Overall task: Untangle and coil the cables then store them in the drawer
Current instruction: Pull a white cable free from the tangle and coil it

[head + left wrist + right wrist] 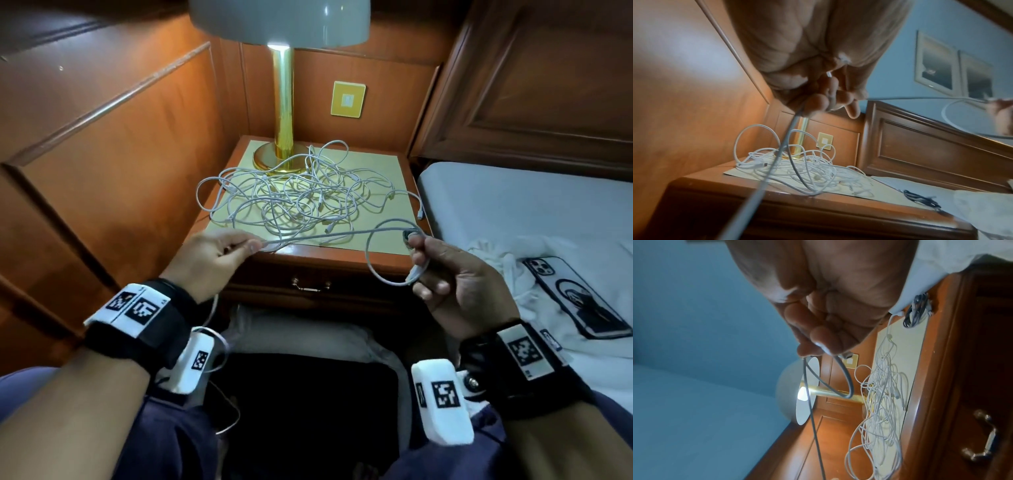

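Note:
A tangle of white cables (301, 195) lies on the wooden nightstand (342, 255), in front of the lamp. One grey cable (325, 236) is stretched between my hands above the front edge. My left hand (255, 245) pinches it, and the strand runs from there down to the tangle (801, 170). My right hand (414, 246) pinches one small loop of the same cable (842, 378) together with its white plug end. The drawer (310, 284) under the top is closed, and its metal handle (982, 434) shows in the right wrist view.
A brass lamp (282, 102) stands at the back of the nightstand. The bed (513, 205) lies to the right with a phone (579, 298) on a white cloth. A black cable bundle (920, 199) sits at the bed-side edge. Wood panelling (102, 154) closes the left.

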